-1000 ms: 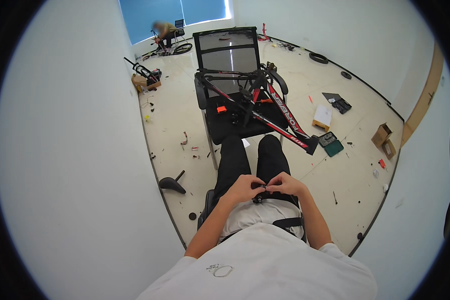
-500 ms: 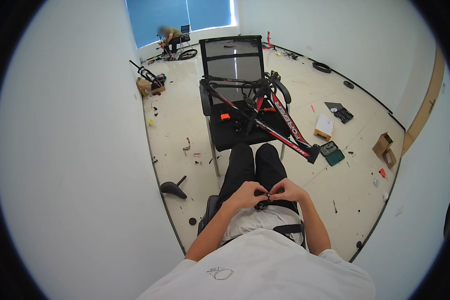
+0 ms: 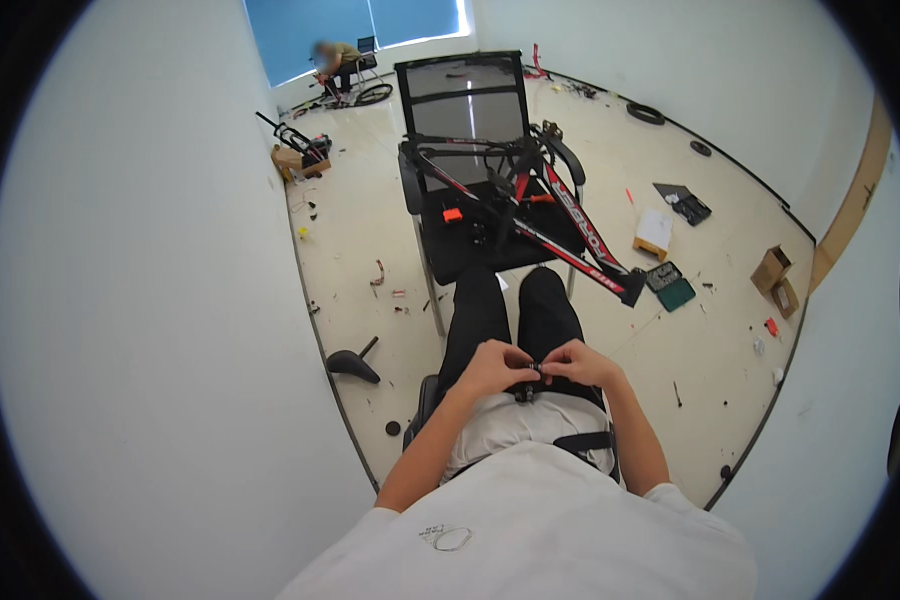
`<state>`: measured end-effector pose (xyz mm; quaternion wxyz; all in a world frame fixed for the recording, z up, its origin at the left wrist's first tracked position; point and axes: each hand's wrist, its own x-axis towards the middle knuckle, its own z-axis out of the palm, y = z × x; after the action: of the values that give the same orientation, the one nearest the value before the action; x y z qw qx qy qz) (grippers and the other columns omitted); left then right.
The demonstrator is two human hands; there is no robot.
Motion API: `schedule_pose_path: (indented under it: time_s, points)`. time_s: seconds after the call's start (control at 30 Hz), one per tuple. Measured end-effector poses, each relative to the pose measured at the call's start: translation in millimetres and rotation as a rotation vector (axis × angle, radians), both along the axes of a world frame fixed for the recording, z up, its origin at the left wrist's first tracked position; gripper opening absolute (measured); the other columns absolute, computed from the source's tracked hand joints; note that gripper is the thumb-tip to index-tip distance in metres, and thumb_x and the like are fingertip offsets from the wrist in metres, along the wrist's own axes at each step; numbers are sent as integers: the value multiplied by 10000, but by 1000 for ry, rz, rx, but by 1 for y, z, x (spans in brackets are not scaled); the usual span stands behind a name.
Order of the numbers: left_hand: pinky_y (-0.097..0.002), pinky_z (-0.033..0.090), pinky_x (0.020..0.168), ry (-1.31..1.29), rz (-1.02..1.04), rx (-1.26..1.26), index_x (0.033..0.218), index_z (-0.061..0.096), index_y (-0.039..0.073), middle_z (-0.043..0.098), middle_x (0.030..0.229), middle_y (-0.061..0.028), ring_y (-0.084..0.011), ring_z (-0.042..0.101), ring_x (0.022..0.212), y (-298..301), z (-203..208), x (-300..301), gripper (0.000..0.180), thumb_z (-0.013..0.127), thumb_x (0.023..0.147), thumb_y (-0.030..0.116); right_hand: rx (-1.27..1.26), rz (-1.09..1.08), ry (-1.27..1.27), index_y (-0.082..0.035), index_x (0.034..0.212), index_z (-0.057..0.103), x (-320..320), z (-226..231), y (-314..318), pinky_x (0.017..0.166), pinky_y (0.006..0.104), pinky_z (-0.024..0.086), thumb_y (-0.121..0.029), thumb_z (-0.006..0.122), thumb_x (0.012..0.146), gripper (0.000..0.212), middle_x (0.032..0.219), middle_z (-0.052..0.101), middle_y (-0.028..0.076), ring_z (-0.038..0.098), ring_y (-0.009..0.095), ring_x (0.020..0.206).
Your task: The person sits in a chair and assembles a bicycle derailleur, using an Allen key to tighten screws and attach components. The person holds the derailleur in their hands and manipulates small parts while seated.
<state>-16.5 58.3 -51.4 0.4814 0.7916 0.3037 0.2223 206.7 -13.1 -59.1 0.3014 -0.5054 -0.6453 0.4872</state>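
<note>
Over my lap, my left hand (image 3: 497,368) and my right hand (image 3: 580,364) meet with fingertips pinched together. Between them is a small black part (image 3: 535,369) with a bit of shiny metal. It is too small and too covered by fingers to name. Another dark piece (image 3: 525,393) shows just below the fingers; whether the two are joined I cannot tell. Beyond my knees a black and red bicycle frame (image 3: 580,225) lies across a black mesh chair (image 3: 450,235), its front end sticking out past the right side of the seat.
An orange item (image 3: 452,215) rests on the seat. On the floor are a bicycle saddle (image 3: 353,365) at left, and a green tool case (image 3: 676,294), a white and yellow box (image 3: 653,232) and cardboard boxes (image 3: 773,270) at right. A person (image 3: 338,62) sits far off by the window.
The view has tipped slightly, so the chair and frame sit higher in it. My hands have stayed together at my lap, shifting a little around the small black part.
</note>
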Motion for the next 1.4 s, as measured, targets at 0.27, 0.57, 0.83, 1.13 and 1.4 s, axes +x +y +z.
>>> schedule_pose_path:
  time_s: [0.27,0.57,0.83,1.13,1.4]
  points:
    - [-237,528,661,-108,119,-81,876,734,-29,721,779,-82,-102,665,710,-2,4,2,259,831,738,168,19,-105,115,31,937,704,-8,18,-2,645,233,486,-154,644,901,198,776,694,54,624,94,718]
    - [-242,539,691,-405,209,265,927,713,-15,710,872,-77,-131,677,755,-35,87,-1,227,808,722,10,282,-341,225,0,931,719,-29,89,-25,578,173,415,-117,702,866,134,774,676,-1,550,17,660]
    - [-251,526,684,-448,206,609,962,704,0,700,865,-84,-159,679,755,-50,105,-1,278,801,702,-15,421,-292,192,-15,902,729,-26,110,-40,499,176,318,-125,722,851,122,689,634,-33,460,-8,578]
    - [-250,538,733,-537,97,271,974,688,-58,701,895,-98,-153,674,803,-46,103,-5,282,797,714,-60,382,-288,225,-17,898,722,-31,121,-47,530,191,356,-142,714,862,130,701,620,-28,453,14,598]
    - [-241,544,697,-643,112,109,949,705,-36,699,852,-80,-131,669,763,-47,100,-3,280,823,695,-33,465,-241,88,-5,945,626,-37,122,-45,609,256,406,-164,572,958,168,740,569,34,499,105,684]
